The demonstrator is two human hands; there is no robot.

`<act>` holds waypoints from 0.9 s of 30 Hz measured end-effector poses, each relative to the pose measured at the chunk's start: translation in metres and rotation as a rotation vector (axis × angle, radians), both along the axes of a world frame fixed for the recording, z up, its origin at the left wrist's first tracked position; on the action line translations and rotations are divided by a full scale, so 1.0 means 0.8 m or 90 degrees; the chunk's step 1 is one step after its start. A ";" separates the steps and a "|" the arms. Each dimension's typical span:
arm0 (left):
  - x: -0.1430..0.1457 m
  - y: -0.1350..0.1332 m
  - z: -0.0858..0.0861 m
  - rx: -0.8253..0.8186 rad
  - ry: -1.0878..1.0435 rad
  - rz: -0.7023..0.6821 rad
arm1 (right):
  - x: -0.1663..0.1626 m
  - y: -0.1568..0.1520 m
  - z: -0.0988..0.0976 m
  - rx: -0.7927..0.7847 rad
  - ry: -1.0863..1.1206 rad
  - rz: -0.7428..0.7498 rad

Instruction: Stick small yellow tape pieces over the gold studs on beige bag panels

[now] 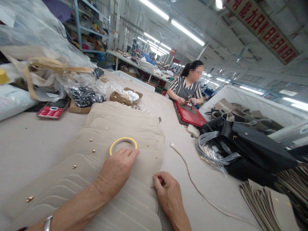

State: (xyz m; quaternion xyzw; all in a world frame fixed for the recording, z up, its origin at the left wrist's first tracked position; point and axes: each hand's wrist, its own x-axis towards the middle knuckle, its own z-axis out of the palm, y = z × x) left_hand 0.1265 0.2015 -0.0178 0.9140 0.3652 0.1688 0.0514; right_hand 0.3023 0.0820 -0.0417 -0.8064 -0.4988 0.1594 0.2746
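My left hand [116, 168] lies on a fanned row of beige leather panels [120, 128] with small gold studs, its fingertips touching a yellow tape roll [123, 141] that lies on the panels. My right hand [167, 189] rests at the near right edge of the same stack, fingers curled in a pinch on something too small to make out. A silver bracelet shows on my left wrist.
A thin beige cord [192, 179] trails across the table. Black bags [245, 144] and stacked beige pieces [267, 202] sit right. A red phone [53, 109], plastic bags and a small box [125, 95] lie left. A co-worker [187, 88] works over a red mat [191, 115].
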 end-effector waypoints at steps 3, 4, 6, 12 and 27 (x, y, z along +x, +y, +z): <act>-0.001 0.006 0.001 -0.009 0.041 0.015 | 0.003 -0.006 0.011 -0.027 0.053 0.056; -0.001 0.005 0.001 -0.007 0.046 0.014 | 0.004 -0.008 0.014 -0.043 0.082 0.078; -0.001 0.004 -0.002 0.011 0.026 -0.004 | 0.008 -0.011 0.017 -0.070 0.139 0.119; -0.001 -0.008 -0.016 0.064 -0.217 -0.233 | 0.010 -0.006 0.010 0.129 0.228 0.040; 0.000 -0.019 -0.042 0.120 -0.292 -0.299 | -0.028 0.014 0.022 0.428 -0.105 0.229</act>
